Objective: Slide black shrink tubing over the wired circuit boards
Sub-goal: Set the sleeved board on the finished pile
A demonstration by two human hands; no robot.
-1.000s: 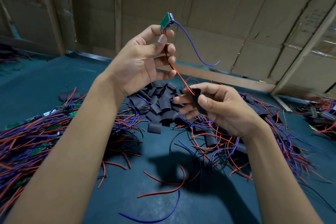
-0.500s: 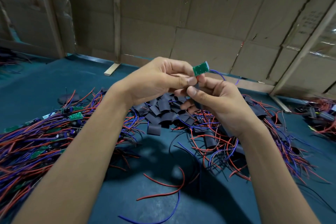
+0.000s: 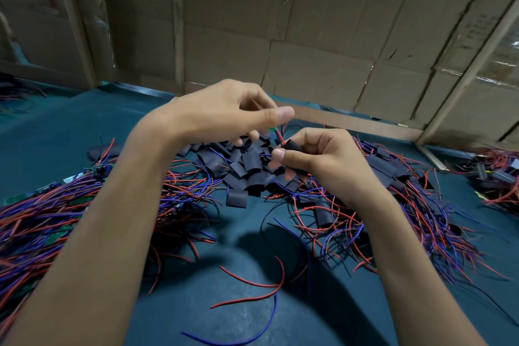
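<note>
While both forearms reach forward over the teal work surface [image 3: 84,126], the right hand [image 3: 323,157] grips a short piece of black shrink tubing [image 3: 290,146] between thumb and curled fingers, the sleeve standing just above the heap of loose tubing pieces. Red wire [image 3: 279,135] and a sliver of green circuit board [image 3: 271,130] emerge from the upper end of the held sleeve, between the two hands; how far the board sits inside the tubing cannot be told. The left hand [image 3: 224,112] is raised just beside and slightly above the right, thumb extended toward the wire and fingers curled downward; whether those fingers pinch the wire or board is hidden behind the hand, so its grip cannot be told. Below and beyond the hands lies a pile of cut black tubing pieces [image 3: 241,166], one piece [image 3: 236,199] lying apart at its near edge. To the left spreads a large bundle of red and blue wired boards [image 3: 47,216], green board ends showing among the leads. To the right lies a second tangle of red and blue wires [image 3: 393,219] mixed with black sleeves. Nearest the viewer, a loose red wire [image 3: 252,295] and a loose blue wire [image 3: 238,341] rest on the surface. Cardboard panels [image 3: 309,36] form the back wall.
</note>
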